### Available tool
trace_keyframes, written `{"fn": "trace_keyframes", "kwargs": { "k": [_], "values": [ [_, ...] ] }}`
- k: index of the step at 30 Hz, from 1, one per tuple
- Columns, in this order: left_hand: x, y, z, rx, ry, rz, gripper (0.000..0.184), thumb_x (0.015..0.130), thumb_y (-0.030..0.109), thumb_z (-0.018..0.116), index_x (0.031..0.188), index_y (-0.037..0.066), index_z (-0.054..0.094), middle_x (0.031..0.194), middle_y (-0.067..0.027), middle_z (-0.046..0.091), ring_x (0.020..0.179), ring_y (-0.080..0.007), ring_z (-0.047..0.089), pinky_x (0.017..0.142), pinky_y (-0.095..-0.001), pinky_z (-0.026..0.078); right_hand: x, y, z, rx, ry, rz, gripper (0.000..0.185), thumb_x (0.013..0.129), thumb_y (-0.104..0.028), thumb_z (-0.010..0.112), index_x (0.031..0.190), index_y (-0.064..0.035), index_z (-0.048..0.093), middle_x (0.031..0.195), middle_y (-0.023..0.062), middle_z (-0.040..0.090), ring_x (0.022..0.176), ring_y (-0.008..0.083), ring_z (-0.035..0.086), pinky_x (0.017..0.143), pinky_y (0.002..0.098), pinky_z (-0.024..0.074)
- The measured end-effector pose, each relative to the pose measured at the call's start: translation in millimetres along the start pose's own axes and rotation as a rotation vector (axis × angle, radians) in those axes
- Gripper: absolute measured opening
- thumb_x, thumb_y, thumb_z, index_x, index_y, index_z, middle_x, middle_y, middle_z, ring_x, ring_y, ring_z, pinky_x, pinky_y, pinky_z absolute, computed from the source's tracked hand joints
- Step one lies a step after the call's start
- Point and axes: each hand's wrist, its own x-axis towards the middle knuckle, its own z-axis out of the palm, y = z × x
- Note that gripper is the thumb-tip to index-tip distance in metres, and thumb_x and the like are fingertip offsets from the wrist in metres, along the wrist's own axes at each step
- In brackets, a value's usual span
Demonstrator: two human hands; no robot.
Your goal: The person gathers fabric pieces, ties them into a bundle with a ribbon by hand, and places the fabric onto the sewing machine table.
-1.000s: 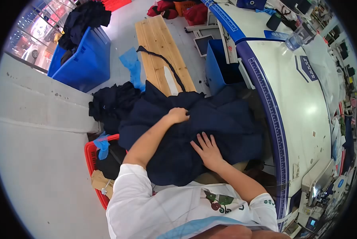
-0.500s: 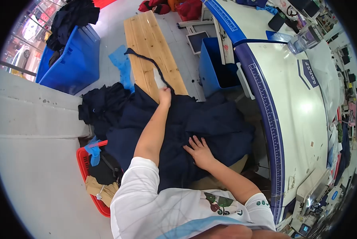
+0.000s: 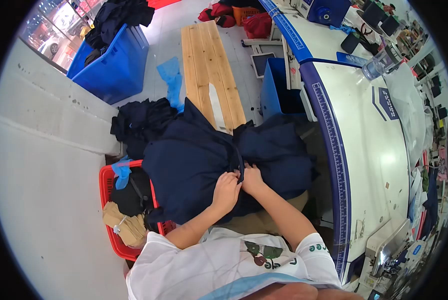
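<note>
Navy cloth is spread over my lap and reaches the near end of a wooden bench. My left hand is closed, its fingers pinching the cloth near the middle. Right beside it, nearly touching, my right hand has its fingers closed on the same part of the cloth. A narrow navy band runs down between the hands. The fingertips are partly hidden by folds, so the exact grip is unclear.
A red basket with tan and black cloth stands at left. Beyond are a dark cloth heap and a blue bin piled with dark cloth. Another blue bin and a white table with a ruler-marked edge stand at right.
My left hand has come back from the bench to the middle of the cloth, bringing the navy band in. My right hand, flat before, now has its fingers closed beside it.
</note>
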Motion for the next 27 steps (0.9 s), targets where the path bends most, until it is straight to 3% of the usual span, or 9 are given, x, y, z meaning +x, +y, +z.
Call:
{"fn": "trace_keyframes", "kwargs": {
  "k": [3,7,10,13,17,20,23,26,27],
  "values": [
    [-23.3,-20.2,16.0,0.12,0.023,0.171,0.023,0.064,0.007,0.058,0.084,-0.002,0.052,0.091,-0.0171,0.052,0.092,-0.0318,0.049,0.091,-0.0462,0.035,-10.3,-7.6,-2.6,-0.031,0.16,-0.007,0.03,0.069,-0.018,0.055,0.097,-0.0075,0.058,0.105,0.0153,0.056,0.105,0.0317,0.048,0.086,0.0491,0.0385],
    [0.7,-63.0,17.5,0.175,0.124,0.289,0.023,0.067,0.007,0.056,0.088,-0.002,0.05,0.087,-0.018,0.051,0.085,-0.0359,0.049,0.086,-0.0453,0.037,-60.9,-38.9,-51.2,0.146,0.553,-0.048,0.034,0.067,-0.023,0.064,0.095,-0.0033,0.06,0.101,0.0163,0.056,0.102,0.0307,0.049,0.091,0.0411,0.0358],
    [40.8,-73.8,11.7,0.227,0.149,0.18,0.017,0.076,0.014,0.051,0.066,0.0,0.048,0.066,-0.019,0.048,0.066,-0.0364,0.048,0.064,-0.0434,0.039,-123.6,-60.7,-35.7,0.515,0.419,-0.273,0.026,0.07,-0.024,0.062,0.087,-0.0042,0.061,0.09,0.0134,0.059,0.09,0.0293,0.054,0.083,0.0416,0.0398],
    [85.0,-90.4,14.3,0.274,0.139,0.018,0.026,0.081,0.02,0.048,0.061,0.003,0.049,0.061,-0.015,0.051,0.059,-0.0333,0.052,0.057,-0.042,0.041,-143.1,-67.4,0.3,0.388,-0.12,-0.059,0.02,0.073,-0.024,0.059,0.08,-0.006,0.061,0.082,0.011,0.061,0.081,0.0277,0.056,0.074,0.0405,0.0416],
    [115.0,-107.9,24.6,0.253,0.164,-0.026,0.028,0.081,0.022,0.048,0.063,0.002,0.053,0.062,-0.0146,0.055,0.059,-0.0328,0.054,0.057,-0.0432,0.042,-124.5,-57.0,28.5,0.215,-0.217,0.168,0.024,0.077,-0.029,0.055,0.079,-0.0057,0.063,0.084,0.0118,0.062,0.082,0.0255,0.057,0.074,0.0399,0.0409],
    [111.7,-108.5,31.5,0.321,0.175,0.029,0.027,0.08,0.022,0.049,0.061,0.003,0.052,0.06,-0.0133,0.054,0.057,-0.0308,0.054,0.055,-0.0411,0.042,-103.6,-49.6,32.1,0.172,-0.467,0.182,0.03,0.077,-0.032,0.055,0.085,-0.0042,0.064,0.09,0.0131,0.062,0.088,0.0254,0.057,0.076,0.0405,0.0406],
    [102.9,-110.4,35.6,0.37,0.229,0.097,0.026,0.079,0.022,0.05,0.06,0.004,0.051,0.059,-0.0119,0.053,0.056,-0.0286,0.054,0.053,-0.0393,0.041,-79.9,-47.3,33.0,0.271,-0.717,0.228,0.034,0.079,-0.033,0.054,0.09,-0.0028,0.064,0.098,0.0157,0.06,0.096,0.027,0.056,0.081,0.0397,0.0405],
    [108.2,-112.6,36.9,0.355,0.236,0.073,0.026,0.079,0.022,0.051,0.059,0.005,0.051,0.057,-0.0109,0.052,0.056,-0.028,0.054,0.053,-0.0392,0.041,-71.1,-54.2,43.8,0.408,-0.842,0.167,0.037,0.079,-0.03,0.052,0.101,-0.0012,0.059,0.104,0.0169,0.058,0.103,0.0285,0.052,0.085,0.0385,0.04],
    [109.6,-113.2,37.4,0.347,0.229,0.052,0.026,0.079,0.022,0.051,0.059,0.005,0.051,0.057,-0.0108,0.052,0.056,-0.028,0.054,0.053,-0.0393,0.041,-74.1,-58.3,54.9,0.498,-0.757,0.167,0.037,0.08,-0.028,0.052,0.105,-0.0011,0.056,0.104,0.0173,0.058,0.101,0.0296,0.053,0.086,0.0384,0.0401]
  ]
}}
